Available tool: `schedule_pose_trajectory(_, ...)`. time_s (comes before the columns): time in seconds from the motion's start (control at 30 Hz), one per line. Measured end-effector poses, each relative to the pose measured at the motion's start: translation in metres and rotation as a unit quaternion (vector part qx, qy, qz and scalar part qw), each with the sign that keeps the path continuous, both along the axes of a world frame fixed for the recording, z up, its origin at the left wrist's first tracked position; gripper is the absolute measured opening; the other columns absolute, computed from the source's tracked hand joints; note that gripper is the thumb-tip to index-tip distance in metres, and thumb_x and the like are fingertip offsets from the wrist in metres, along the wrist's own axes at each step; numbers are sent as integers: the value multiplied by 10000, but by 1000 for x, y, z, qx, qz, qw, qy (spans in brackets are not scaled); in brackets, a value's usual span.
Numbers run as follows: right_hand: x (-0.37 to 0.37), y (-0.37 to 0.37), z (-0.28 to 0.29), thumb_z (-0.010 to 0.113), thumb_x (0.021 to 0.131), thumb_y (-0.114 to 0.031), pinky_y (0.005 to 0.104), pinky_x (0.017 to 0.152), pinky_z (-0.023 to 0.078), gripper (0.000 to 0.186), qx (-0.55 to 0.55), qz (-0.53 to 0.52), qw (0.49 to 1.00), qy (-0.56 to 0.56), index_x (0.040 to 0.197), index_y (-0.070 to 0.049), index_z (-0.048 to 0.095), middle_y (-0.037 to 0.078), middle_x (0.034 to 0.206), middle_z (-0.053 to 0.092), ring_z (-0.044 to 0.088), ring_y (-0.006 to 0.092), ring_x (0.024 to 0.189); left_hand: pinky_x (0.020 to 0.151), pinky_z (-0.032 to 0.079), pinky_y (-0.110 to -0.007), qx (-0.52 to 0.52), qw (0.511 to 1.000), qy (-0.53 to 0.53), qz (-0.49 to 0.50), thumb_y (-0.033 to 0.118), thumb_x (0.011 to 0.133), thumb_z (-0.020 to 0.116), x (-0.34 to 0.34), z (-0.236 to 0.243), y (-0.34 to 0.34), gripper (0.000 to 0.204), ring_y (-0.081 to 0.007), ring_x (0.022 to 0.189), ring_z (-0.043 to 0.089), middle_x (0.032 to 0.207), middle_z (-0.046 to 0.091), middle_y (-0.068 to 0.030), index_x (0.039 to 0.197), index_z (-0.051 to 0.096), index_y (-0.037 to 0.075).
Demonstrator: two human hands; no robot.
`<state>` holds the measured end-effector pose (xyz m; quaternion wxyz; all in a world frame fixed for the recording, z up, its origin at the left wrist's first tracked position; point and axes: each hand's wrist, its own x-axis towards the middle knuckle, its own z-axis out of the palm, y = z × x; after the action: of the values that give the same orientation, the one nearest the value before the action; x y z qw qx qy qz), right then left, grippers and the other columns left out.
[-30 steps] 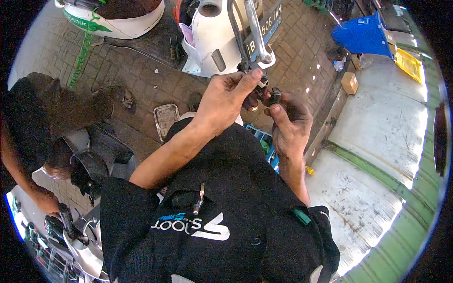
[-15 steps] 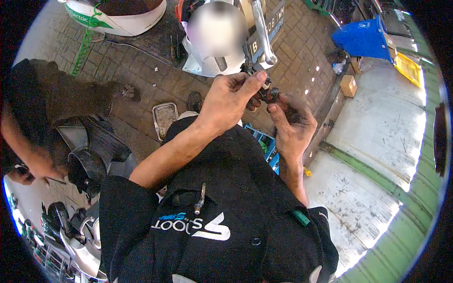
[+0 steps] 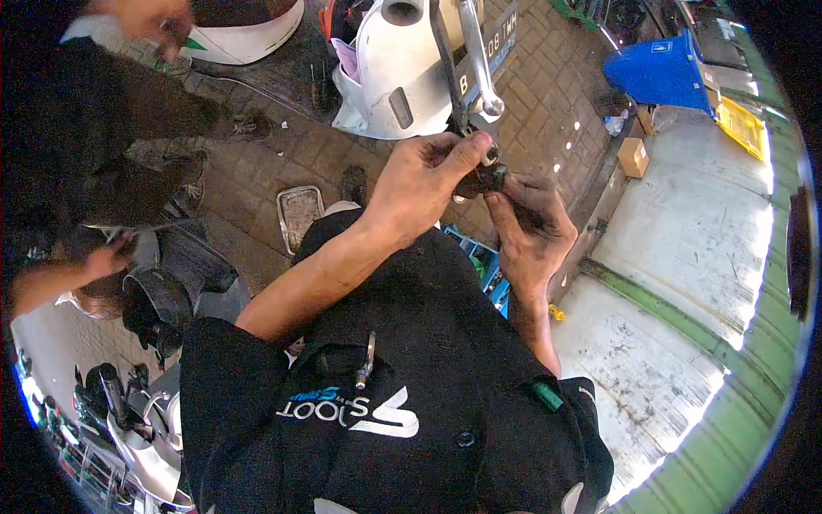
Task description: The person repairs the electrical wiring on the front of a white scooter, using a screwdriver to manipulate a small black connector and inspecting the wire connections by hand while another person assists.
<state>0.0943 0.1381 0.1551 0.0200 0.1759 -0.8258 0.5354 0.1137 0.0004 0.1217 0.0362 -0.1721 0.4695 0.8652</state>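
Observation:
My left hand [image 3: 407, 193] is closed, thumb and fingers pinching a small dark part [image 3: 490, 178] with a pale metallic end near the thumb tip. From the right, my right hand [image 3: 535, 227] grips the same part's other end between thumb and fingers. Its exact kind cannot be made out. Both hands have blackened fingers. A dark bar or hose [image 3: 447, 68] runs down to the left fingertips. Just beyond stands a white scooter body panel [image 3: 390, 81], with a shiny metal lever-like bar [image 3: 477, 60] to its right.
At the left a co-worker's dark-clothed body [image 3: 94, 128] bends over black scooter parts [image 3: 167, 300]. A metal tray [image 3: 300, 218] lies on the brick paving. Blue bin [image 3: 655, 73], yellow container [image 3: 741, 126] and cardboard box [image 3: 633, 158] stand right. Blue rack [image 3: 479, 261] lies beneath my hands.
My hands stay nearly in place, with the dark part slightly turned between them. The co-worker at the left has moved in further, one hand now at the top left.

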Motion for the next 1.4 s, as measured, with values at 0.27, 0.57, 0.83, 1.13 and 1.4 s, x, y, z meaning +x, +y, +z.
schedule_pose_trajectory(0.27, -4, 7, -1, 742, 617, -46, 250, 646, 486, 194, 21, 4, 999, 47, 774, -15, 633, 121, 838, 620, 612, 180, 751, 637, 480, -255, 160, 987, -4, 21, 337, 798, 599, 2, 9, 7, 356, -96, 682, 545, 779, 588, -44, 859, 595, -14)
schedule_pose_trajectory(0.57, -5, 8, 3, 668, 711, -19, 252, 682, 474, 310, -97, -32, 994, -28, 999, 14, 557, 94, 918, 595, 576, 151, 817, 707, 483, -282, 297, 953, 0, -57, 240, 838, 553, -1, 9, -2, 287, -139, 814, 582, 910, 604, -71, 990, 566, -3)
schedule_pose_trajectory(0.83, -11, 36, -7, 617, 779, -66, 236, 709, 453, 327, -139, -27, 971, -195, 1075, 25, 514, 80, 973, 558, 536, 117, 808, 878, 395, -310, 327, 939, 24, -107, 110, 840, 512, -18, -10, 13, 250, -168, 972, 534, 1030, 575, -74, 1063, 520, -3)
schedule_pose_trajectory(1.13, -29, 44, -2, 671, 715, -104, 271, 692, 452, 312, -74, -65, 978, -183, 1010, -50, 586, 89, 903, 523, 543, 182, 800, 895, 401, -326, 175, 979, 5, -101, 10, 760, 604, -36, -10, 27, 310, -198, 996, 529, 1059, 559, -134, 1050, 508, -44)
schedule_pose_trajectory(1.4, -50, 50, -2, 729, 648, -138, 259, 653, 492, 396, 8, -46, 980, -193, 1005, -48, 584, 96, 893, 589, 583, 161, 736, 846, 435, -285, 169, 980, 7, -103, -16, 741, 623, -44, -9, 30, 342, -177, 976, 541, 1053, 562, -130, 1060, 505, -48)
